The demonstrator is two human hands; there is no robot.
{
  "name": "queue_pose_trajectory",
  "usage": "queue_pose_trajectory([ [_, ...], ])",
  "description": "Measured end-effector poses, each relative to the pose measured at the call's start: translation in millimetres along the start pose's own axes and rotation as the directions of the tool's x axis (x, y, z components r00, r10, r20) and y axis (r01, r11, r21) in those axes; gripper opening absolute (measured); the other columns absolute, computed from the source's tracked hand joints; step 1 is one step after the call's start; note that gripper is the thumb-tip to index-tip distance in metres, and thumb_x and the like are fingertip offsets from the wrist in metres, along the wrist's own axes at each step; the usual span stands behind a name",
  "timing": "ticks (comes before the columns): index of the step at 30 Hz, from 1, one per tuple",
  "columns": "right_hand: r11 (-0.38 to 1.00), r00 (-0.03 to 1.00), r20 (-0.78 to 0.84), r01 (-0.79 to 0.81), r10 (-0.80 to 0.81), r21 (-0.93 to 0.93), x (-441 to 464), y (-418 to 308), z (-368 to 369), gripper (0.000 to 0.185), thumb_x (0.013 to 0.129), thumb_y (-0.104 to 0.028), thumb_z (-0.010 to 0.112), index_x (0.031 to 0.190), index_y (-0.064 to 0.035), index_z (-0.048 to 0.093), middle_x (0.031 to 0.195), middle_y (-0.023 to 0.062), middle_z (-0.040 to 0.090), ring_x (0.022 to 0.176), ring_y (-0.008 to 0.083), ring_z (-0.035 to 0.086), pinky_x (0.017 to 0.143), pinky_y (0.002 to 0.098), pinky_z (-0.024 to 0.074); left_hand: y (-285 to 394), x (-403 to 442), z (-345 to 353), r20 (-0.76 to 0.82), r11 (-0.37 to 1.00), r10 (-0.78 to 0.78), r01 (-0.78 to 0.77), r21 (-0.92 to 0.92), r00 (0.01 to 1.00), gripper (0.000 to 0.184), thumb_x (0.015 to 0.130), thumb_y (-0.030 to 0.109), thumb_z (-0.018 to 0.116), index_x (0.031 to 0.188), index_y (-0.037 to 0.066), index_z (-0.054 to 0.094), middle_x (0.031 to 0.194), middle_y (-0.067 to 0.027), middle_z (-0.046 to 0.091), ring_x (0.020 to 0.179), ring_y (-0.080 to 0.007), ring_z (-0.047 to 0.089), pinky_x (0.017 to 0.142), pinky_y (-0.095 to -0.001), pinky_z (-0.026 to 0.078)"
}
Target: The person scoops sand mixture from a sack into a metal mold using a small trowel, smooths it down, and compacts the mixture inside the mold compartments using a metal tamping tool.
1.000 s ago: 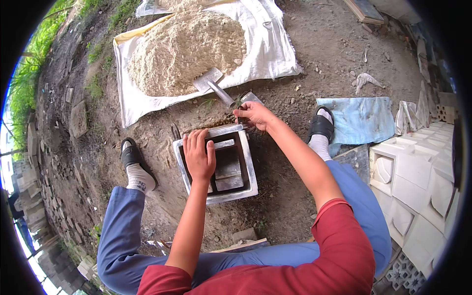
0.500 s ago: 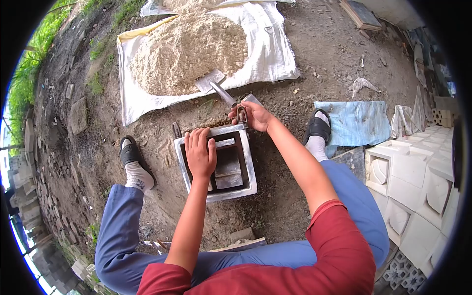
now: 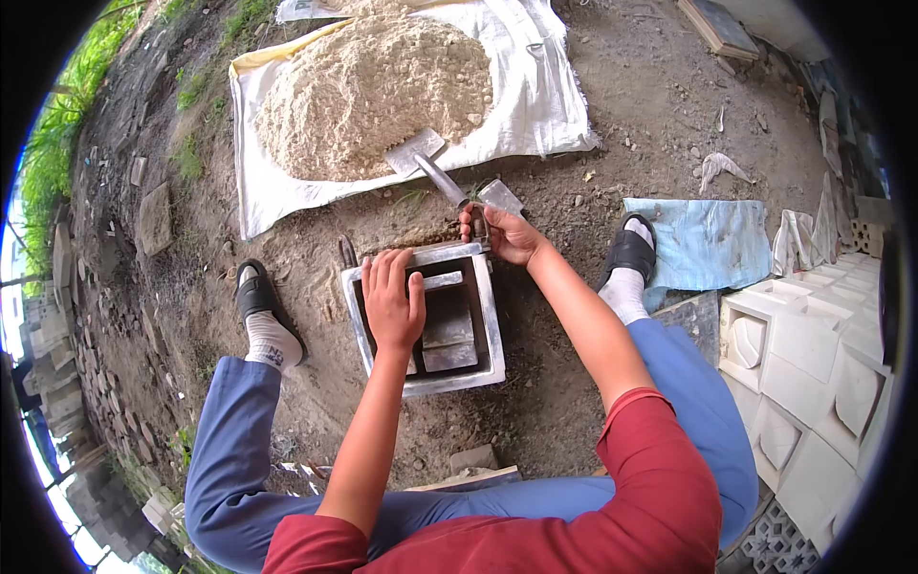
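Note:
A square metal mould (image 3: 491, 325) stands on the ground between the feet, with a smaller frame and a grey block inside. My left hand (image 3: 390, 297) lies over its upper left rim, fingers stretched out and slightly apart. At the upper right corner my right hand (image 3: 505, 233) has its fingers wrapped round a dark metal clamp (image 3: 479, 226). A second clamp (image 3: 347, 253) sticks up at the upper left corner. Just above the right hand, the handle of a shovel (image 3: 440, 179) ends; its blade rests at the edge of the powder heap.
A heap of pale powder (image 3: 373, 96) lies on a white sheet (image 3: 564, 124). Right of it are a flat metal blade (image 3: 501, 196) and a blue sack (image 3: 712, 244). White moulded blocks (image 3: 808, 335) stand at the right. A foot (image 3: 268, 311) is on either side of the mould.
My right hand has turned and closed round the clamp, which stood up as a loop half a second ago. My left hand has stayed on the rim.

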State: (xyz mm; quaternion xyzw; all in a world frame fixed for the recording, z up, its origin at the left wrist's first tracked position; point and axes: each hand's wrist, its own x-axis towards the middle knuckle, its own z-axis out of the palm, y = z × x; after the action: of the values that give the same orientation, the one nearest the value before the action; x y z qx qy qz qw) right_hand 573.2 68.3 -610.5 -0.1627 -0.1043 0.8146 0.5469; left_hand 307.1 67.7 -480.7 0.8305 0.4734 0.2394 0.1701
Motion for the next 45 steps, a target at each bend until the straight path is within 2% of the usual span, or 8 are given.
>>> queue_pose_trajectory([
  [9, 0.843, 0.933, -0.358, -0.227, 0.044, -0.488, 4, -18, 30, 0.034, 0.109, -0.032, 0.054, 0.115, -0.0027, 0.070, 0.102, 0.0054, 0.074, 0.097, 0.0204, 0.071, 0.095, 0.0383, 0.0554, 2, 0, -3, -0.003, 0.999, 0.000, 0.000, -0.033, 1.000, 0.034, 0.104, 0.025, 0.048, 0.127, 0.005, 0.062, 0.126, -0.0144, 0.063, 0.129, -0.0348, 0.055, 0.122, -0.0514, 0.028],
  [10, 0.318, 0.909, -0.404, -0.353, -0.108, -0.880, 11, -25, 38, 0.045, 0.105, -0.044, 0.057, 0.098, -0.0034, 0.075, 0.094, 0.0104, 0.076, 0.092, 0.0265, 0.073, 0.089, 0.0417, 0.0560, 2, -1, -3, -0.007, 1.000, 0.000, 0.000, -0.018, 1.000, 0.034, 0.104, 0.026, 0.049, 0.127, 0.005, 0.062, 0.126, -0.0144, 0.063, 0.128, -0.0347, 0.055, 0.122, -0.0512, 0.028],
  [14, -0.449, 0.890, -0.404, -0.455, -0.210, -0.769, 24, -49, 68, 0.061, 0.096, -0.065, 0.056, 0.103, -0.0078, 0.077, 0.099, 0.0218, 0.074, 0.099, 0.0400, 0.070, 0.087, 0.0461, 0.0541, 2, -1, -3, -0.028, 1.000, 0.006, -0.006, -0.014, 1.000, 0.033, 0.102, 0.025, 0.052, 0.126, 0.005, 0.062, 0.125, -0.0137, 0.063, 0.128, -0.0343, 0.055, 0.122, -0.0504, 0.028],
  [23, -0.526, 0.831, -0.557, -0.468, 0.013, -0.710, 48, -62, 68, 0.061, 0.095, -0.065, 0.056, 0.100, -0.0086, 0.078, 0.100, 0.0177, 0.076, 0.100, 0.0383, 0.071, 0.090, 0.0455, 0.0548, -2, -2, -5, -0.049, 1.000, -0.008, 0.007, -0.021, 0.999, 0.034, 0.100, 0.027, 0.055, 0.125, 0.006, 0.061, 0.124, -0.0126, 0.063, 0.128, -0.0330, 0.055, 0.121, -0.0511, 0.029],
  [38, -0.695, 0.725, -0.646, -0.592, -0.239, -0.408, 62, -47, 96, 0.048, 0.090, -0.050, 0.065, 0.118, -0.0122, 0.075, 0.107, 0.0113, 0.077, 0.100, 0.0269, 0.075, 0.088, 0.0406, 0.0597, -10, -6, -6, -0.066, 0.997, -0.001, -0.004, -0.079, 0.998, 0.039, 0.100, 0.033, 0.055, 0.126, 0.003, 0.062, 0.125, -0.0140, 0.062, 0.128, -0.0335, 0.053, 0.122, -0.0514, 0.028],
  [42, -0.250, 0.820, -0.558, -0.571, -0.129, -0.782, 51, -40, 66, 0.044, 0.096, -0.049, 0.065, 0.107, -0.0067, 0.073, 0.089, 0.0115, 0.076, 0.076, 0.0243, 0.074, 0.072, 0.0384, 0.0601, -21, -3, -12, -0.044, 0.991, 0.039, -0.044, -0.128, 0.998, 0.034, 0.101, 0.028, 0.054, 0.124, 0.005, 0.064, 0.122, -0.0134, 0.065, 0.125, -0.0339, 0.056, 0.119, -0.0498, 0.032],
  [44, 0.718, 0.827, -0.555, -0.330, -0.093, -0.612, 50, -28, 58, 0.040, 0.102, -0.045, 0.062, 0.093, -0.0058, 0.067, 0.073, 0.0077, 0.067, 0.058, 0.0167, 0.063, 0.058, 0.0334, 0.0546, -32, 2, -22, 0.032, 0.978, 0.096, -0.088, -0.191, 0.995, 0.031, 0.102, 0.025, 0.054, 0.123, 0.005, 0.065, 0.122, -0.0137, 0.067, 0.122, -0.0350, 0.059, 0.115, -0.0486, 0.036],
  [45, 0.724, 0.825, -0.559, -0.331, -0.090, -0.605, 51, -25, 52, 0.040, 0.102, -0.045, 0.062, 0.093, -0.0058, 0.067, 0.073, 0.0077, 0.067, 0.058, 0.0167, 0.063, 0.058, 0.0334, 0.0546, -37, 6, -31, 0.104, 0.972, 0.069, -0.043, -0.232, 0.992, 0.031, 0.102, 0.025, 0.054, 0.123, 0.005, 0.065, 0.124, -0.0137, 0.066, 0.123, -0.0356, 0.058, 0.115, -0.0481, 0.036],
])
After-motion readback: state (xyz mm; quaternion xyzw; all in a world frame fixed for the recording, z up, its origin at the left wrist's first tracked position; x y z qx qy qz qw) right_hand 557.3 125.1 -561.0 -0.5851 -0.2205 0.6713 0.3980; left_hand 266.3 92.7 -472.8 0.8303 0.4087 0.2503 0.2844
